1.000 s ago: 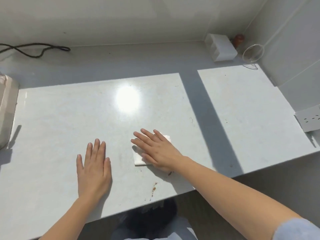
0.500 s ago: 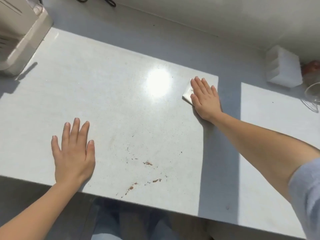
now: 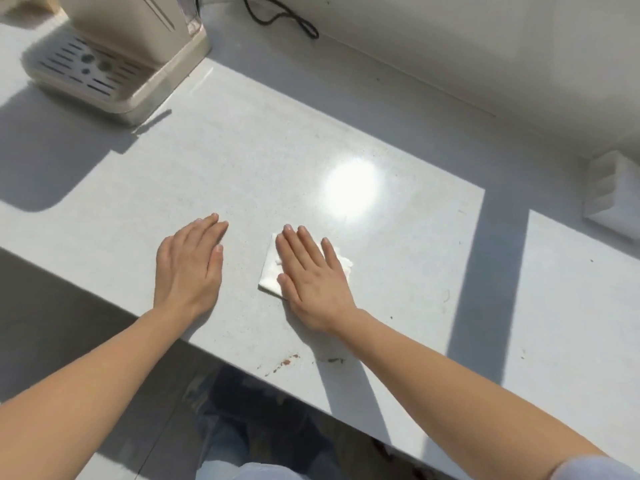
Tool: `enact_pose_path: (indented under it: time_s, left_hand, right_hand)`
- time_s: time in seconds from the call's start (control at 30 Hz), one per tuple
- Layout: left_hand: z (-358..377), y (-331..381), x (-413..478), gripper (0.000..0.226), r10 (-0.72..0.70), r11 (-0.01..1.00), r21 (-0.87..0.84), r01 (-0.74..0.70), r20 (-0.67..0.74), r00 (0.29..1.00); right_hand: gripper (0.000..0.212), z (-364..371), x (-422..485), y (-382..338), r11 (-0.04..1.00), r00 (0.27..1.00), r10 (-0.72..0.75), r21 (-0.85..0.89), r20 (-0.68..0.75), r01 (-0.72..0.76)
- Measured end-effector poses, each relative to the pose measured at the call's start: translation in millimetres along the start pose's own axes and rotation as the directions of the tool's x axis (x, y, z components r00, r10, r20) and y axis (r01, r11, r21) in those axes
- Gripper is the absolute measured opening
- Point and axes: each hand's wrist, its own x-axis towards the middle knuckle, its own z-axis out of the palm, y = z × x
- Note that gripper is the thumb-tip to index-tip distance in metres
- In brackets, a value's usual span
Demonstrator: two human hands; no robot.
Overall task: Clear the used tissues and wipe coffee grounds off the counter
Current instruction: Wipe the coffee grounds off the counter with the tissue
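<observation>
– White pad under the right hand (image 3: 313, 275): identify and locate.
– Folded tissue (image 3: 272, 271), lying flat on the pale grey table (image 3: 242, 168), near its front edge. The right hand presses it down with a flat palm. Its fingers (image 3: 301, 247) are straight and released, so nothing is gripped. The tissue shows past the hand on the left side and at the far right corner.
– Left hand (image 3: 188, 261)?
– Flat on the bare table just beside the tissue, not touching it. Fingers straight, together, released.
– Coffee grounds (image 3: 285, 362)?
– Small reddish-brown specks at the table's front edge, nearer the person than the right wrist, apart from the tissue.
– Other items?
– Beige coffee machine (image 3: 114, 53) with slotted drip tray, far left. Black cable (image 3: 277, 15) by the back wall. White ribbed block (image 3: 613, 199), far right, partly in shade.
</observation>
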Motion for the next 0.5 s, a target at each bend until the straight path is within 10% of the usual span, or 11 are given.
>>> enact_pose_path:
  time_s: [0.13,0.27,0.5]
  left_hand:
    - [1.6,-23.8,5.0,0.053,-0.344,0.934,0.07,0.35,-0.088,0.935]
    - [6.2,-23.2,8.1,0.058,-0.331,0.933,0.138,0.331,-0.028,0.943]
    - [2.4,-23.4,7.1,0.057,-0.338,0.932,0.139,0.335,-0.003,0.941]
  right_hand:
    - [0.057,-33.0,22.9,87.9,0.905,0.891,0.424,0.029,-0.164,-0.425]
    - [0.057,-53.2,47.2,130.2,0.719,0.692,0.692,0.108,-0.205,-0.687]
    - [0.059,-1.6,29.0,2.4,0.948,0.935,0.316,0.013,-0.161,-0.318]
